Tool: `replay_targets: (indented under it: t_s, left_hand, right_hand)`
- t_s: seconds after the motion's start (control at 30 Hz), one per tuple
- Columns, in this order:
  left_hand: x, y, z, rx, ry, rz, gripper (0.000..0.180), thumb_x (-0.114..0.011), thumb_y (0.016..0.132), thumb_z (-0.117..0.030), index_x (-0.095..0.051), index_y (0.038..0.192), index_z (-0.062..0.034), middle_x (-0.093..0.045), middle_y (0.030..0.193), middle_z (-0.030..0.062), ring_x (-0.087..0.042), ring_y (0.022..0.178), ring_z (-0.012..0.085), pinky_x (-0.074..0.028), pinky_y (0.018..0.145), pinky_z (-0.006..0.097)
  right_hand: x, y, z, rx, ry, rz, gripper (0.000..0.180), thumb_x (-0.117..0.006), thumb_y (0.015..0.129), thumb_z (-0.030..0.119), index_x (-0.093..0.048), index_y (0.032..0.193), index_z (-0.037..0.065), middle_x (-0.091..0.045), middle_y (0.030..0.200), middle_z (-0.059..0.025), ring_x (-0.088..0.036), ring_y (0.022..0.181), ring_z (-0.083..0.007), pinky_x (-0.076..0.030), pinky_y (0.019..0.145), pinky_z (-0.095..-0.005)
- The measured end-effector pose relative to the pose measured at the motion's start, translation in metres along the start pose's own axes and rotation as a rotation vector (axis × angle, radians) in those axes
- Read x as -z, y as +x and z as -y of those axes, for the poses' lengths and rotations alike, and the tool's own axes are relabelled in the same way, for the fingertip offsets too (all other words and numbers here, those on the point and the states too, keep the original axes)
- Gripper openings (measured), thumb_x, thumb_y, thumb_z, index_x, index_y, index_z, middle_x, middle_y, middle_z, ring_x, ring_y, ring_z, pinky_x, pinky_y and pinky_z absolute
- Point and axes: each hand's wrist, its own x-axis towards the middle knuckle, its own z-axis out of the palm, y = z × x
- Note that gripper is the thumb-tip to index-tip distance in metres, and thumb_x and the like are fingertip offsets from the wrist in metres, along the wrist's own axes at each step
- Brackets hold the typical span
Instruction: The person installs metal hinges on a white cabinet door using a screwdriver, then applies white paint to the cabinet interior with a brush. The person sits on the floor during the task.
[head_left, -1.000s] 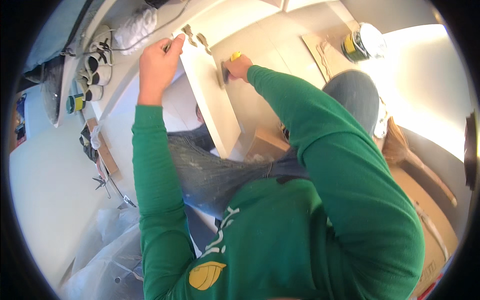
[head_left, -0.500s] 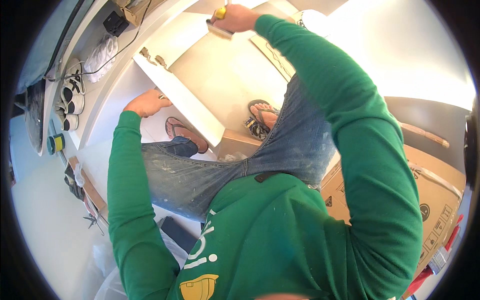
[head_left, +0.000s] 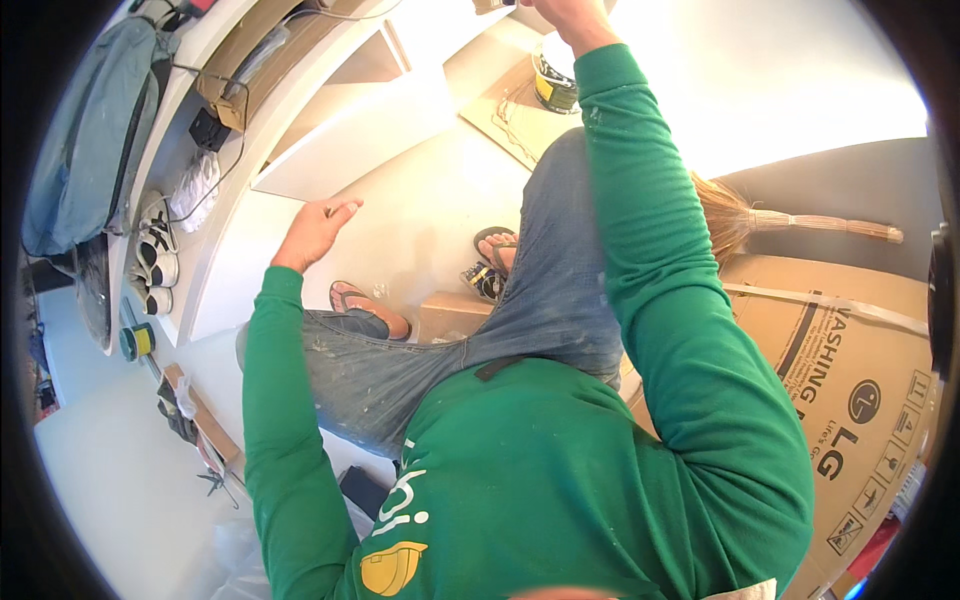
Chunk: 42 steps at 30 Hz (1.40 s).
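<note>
Head view: the left hand (head_left: 316, 232) hovers near a white panel (head_left: 368, 130).

One left hand (head_left: 318, 234), one right hand (head_left: 572, 18), two feet (head_left: 382, 313) in two flip-flops (head_left: 488, 234), two cans (head_left: 556, 88) that I can see, one straw broom (head_left: 752, 217), one big brown box (head_left: 830, 350), one small brown box (head_left: 448, 319), one blue bag (head_left: 88, 150), shoes (head_left: 160, 271) too bunched up to count

The left hand (head_left: 318, 235) hangs left of centre; the top edge crops the right hand (head_left: 572, 20); a broom (head_left: 735, 220) lies right, a box (head_left: 870, 310) lower right.
</note>
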Motion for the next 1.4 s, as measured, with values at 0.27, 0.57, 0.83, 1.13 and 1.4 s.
replay_targets:
  t_s: [0.27, 0.57, 0.83, 1.13, 1.4]
  left_hand:
    - [-0.041, -0.032, 0.006, 0.011, -0.027, -0.134, 0.041, -0.071, 0.098, -0.037, -0.077, 0.115, 0.0, -0.078, 0.102, 0.014, -0.069, 0.096, 0.0179, -0.052, 0.088, 0.032]
    - [-0.095, -0.07, -0.016, -0.043, 0.001, -0.118, 0.038, -0.072, 0.096, -0.034, -0.077, 0.113, -0.0008, -0.077, 0.091, 0.0147, -0.067, 0.079, 0.0177, -0.054, 0.078, 0.033]
    - [-0.134, -0.078, -0.016, 0.055, 0.387, 0.031, 0.039, -0.069, 0.094, -0.041, -0.078, 0.112, -0.0074, -0.076, 0.105, 0.0214, -0.072, 0.1, 0.0396, -0.056, 0.09, 0.045]
    - [-0.146, -0.068, -0.02, 0.009, 0.377, 0.065, 0.039, -0.067, 0.095, -0.041, -0.077, 0.115, -0.0088, -0.075, 0.106, 0.0217, -0.071, 0.102, 0.039, -0.055, 0.091, 0.045]
    - [-0.126, -0.078, -0.055, -0.054, 0.236, -0.066, 0.041, -0.068, 0.095, -0.039, -0.076, 0.116, -0.0044, -0.073, 0.105, 0.0258, -0.072, 0.099, 0.0391, -0.055, 0.09, 0.043]
  right_hand:
    - [0.009, 0.008, -0.023, 0.037, 0.237, -0.2, 0.03, -0.067, 0.098, 0.024, -0.073, 0.109, -0.004, -0.071, 0.082, -0.0084, -0.065, 0.067, -0.015, -0.054, 0.065, -0.0328]
    - [0.017, -0.101, -0.028, 0.273, -0.455, 0.499, 0.032, -0.063, 0.097, 0.038, -0.074, 0.108, 0.011, -0.074, 0.094, -0.0189, -0.07, 0.093, -0.0385, -0.054, 0.086, -0.0485]
    - [0.025, -0.101, -0.036, 0.313, -0.485, 0.55, 0.03, -0.063, 0.097, 0.033, -0.076, 0.109, 0.009, -0.075, 0.095, -0.0179, -0.071, 0.092, -0.0361, -0.054, 0.085, -0.0445]
    - [0.04, -0.103, -0.038, 0.284, -0.47, 0.491, 0.031, -0.062, 0.097, 0.029, -0.074, 0.116, 0.007, -0.075, 0.101, -0.0193, -0.071, 0.094, -0.0367, -0.054, 0.088, -0.0434]
    - [0.034, -0.099, -0.039, 0.225, -0.419, 0.485, 0.032, -0.063, 0.098, 0.031, -0.074, 0.117, 0.009, -0.075, 0.101, -0.0214, -0.071, 0.095, -0.039, -0.054, 0.087, -0.0451]
